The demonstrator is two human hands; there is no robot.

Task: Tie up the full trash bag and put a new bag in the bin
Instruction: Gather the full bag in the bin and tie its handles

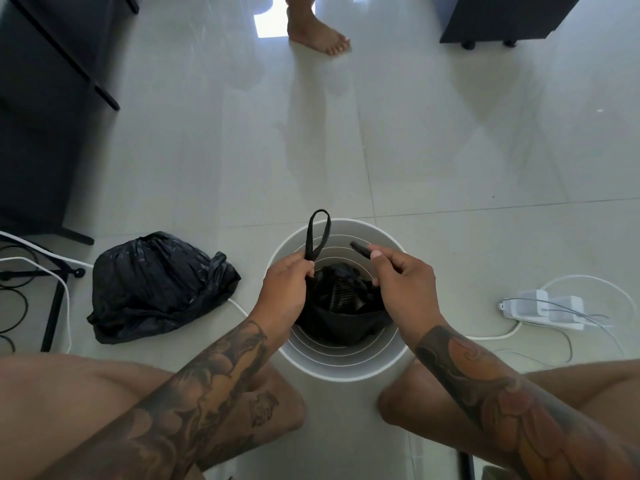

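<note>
A white round bin (pixel 349 367) stands on the floor between my knees. A new black bag (pixel 343 306) hangs down inside it, still mostly bunched. My left hand (pixel 285 282) grips the bag's left handle, whose loop sticks up above the fist. My right hand (pixel 403 275) pinches the right handle, its end poking out past the fingertips. The full black trash bag (pixel 156 285) lies on the floor to the left of the bin, closed at its top.
A white power strip (pixel 543 308) with plugs and cables lies right of the bin. Black and white cables and a stand's legs (pixel 52 296) sit at the far left. Dark furniture (pixel 41 109) stands at left and top right. Another person's bare foot (pixel 317 32) stands ahead.
</note>
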